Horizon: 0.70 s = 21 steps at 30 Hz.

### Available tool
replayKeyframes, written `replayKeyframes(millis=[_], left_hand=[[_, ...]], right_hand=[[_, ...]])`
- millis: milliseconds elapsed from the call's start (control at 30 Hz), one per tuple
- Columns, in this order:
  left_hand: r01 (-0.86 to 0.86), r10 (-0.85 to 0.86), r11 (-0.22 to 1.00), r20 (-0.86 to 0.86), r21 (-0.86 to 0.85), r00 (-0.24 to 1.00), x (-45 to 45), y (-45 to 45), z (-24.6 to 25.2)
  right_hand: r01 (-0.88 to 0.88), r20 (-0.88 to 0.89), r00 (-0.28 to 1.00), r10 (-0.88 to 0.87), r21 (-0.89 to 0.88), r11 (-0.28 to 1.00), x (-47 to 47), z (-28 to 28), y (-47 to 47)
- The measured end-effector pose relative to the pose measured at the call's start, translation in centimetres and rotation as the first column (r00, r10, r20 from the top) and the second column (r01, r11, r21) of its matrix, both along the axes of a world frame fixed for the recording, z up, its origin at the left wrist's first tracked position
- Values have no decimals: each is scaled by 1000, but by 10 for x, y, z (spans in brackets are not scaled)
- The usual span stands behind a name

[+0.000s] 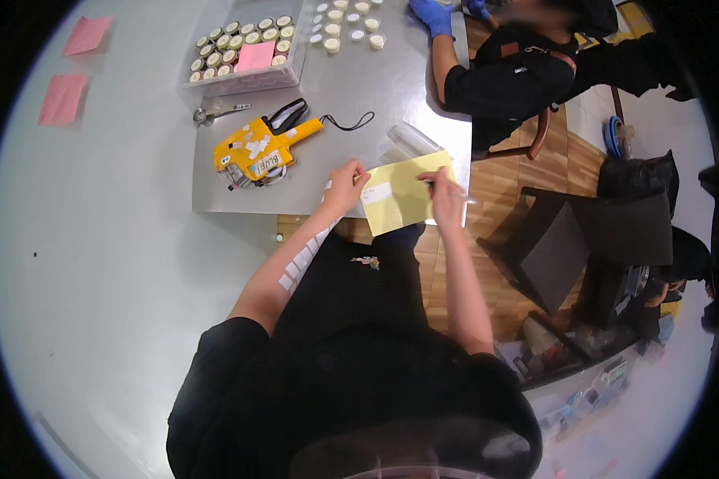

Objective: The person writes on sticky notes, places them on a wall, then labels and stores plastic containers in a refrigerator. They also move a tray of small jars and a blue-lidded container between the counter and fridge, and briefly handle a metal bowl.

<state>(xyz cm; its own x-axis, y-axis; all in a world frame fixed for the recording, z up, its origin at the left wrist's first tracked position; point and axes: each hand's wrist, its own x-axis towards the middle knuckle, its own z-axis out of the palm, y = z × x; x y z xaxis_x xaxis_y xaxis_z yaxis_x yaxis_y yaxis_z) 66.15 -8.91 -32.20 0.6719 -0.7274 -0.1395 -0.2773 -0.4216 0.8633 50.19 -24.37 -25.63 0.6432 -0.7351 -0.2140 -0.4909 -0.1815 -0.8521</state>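
My left hand (344,187) pinches the left edge of a yellow paper sheet (401,206), which bears a white label with small writing. Over the sheet's right part is my right hand (446,194), its fingers closed around a slim clear pen (468,200). White stickers (302,258) run in a row along my left forearm. A yellow price label gun (257,149) lies on the steel table (341,141) to the left of the sheet. Behind the sheet lies a clear plastic sleeve or tube (416,141).
A clear plastic bin (245,87) holds several lidded jars and a pink note (256,56). Measuring spoons (221,112) lie near the table's left edge. Small lidded cups (332,30) stand farther back. A co-worker in blue gloves (434,17) sits at the right; a dark chair (551,245) stands behind.
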Motion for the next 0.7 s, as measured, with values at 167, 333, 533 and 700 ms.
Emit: replayKeyframes(millis=[167,333,533,700], left_hand=[[70,-66,996,66,-51,996,2,5,-12],[57,-55,997,42,-50,998,2,8,-7],[220,-213,973,112,-62,971,12,13,-4],[226,-226,974,11,-34,974,15,12,-10]], right_hand=[[20,292,946,-140,378,925,19,-50,66],[87,279,944,-175,301,950,30,-77,76],[88,230,968,-97,50,995,29,-77,80],[25,160,987,-9,-100,995,31,-75,80]])
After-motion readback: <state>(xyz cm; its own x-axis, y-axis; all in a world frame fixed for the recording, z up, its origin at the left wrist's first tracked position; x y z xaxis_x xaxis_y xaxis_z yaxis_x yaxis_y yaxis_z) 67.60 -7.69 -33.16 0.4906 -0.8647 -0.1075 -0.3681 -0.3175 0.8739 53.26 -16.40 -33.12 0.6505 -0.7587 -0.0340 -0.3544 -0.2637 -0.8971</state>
